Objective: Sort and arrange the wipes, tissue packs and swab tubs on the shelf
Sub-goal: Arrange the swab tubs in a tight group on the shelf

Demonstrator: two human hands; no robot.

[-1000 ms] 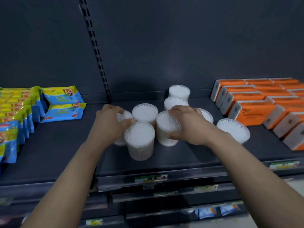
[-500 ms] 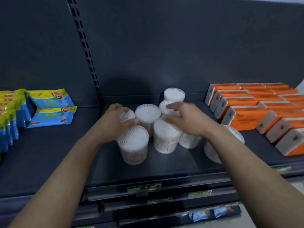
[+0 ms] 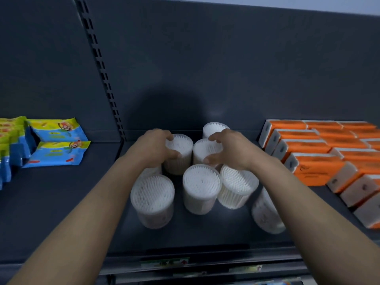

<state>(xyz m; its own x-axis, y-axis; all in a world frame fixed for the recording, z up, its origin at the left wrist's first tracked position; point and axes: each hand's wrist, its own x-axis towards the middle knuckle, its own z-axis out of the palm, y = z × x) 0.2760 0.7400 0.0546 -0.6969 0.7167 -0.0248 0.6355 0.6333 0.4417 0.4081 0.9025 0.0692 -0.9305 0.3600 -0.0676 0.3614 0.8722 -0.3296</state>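
Head view. Grips the left middle tub (image 3: 181, 147) with the left hand (image 3: 153, 148), fingers curled round its lid edge. Clasps the right middle tub (image 3: 206, 150) with the right hand (image 3: 230, 150) in the same way. Keeps both upright, just beside each other, in front of the back tub (image 3: 213, 128) near the rear wall.

Looks roughly midway through the job. Wipes (image 3: 55, 132) already lined up at the far left of the shelf (image 3: 61, 192). Tissue packs (image 3: 308, 149) ranked in rows at the right, well apart from the tubs. Leaves the swab tubs as the unfinished part: front left tub (image 3: 152, 195), front centre tub (image 3: 200, 185) and front right tub (image 3: 236, 182) loosely clustered rather than in rows, plus a hidden-edge tub (image 3: 265, 212) under the right forearm, seemingly leaning.

Differs from half a second ago: reaches deeper now, off the nearer tubs and onto the middle pair, with the view drawn closer.
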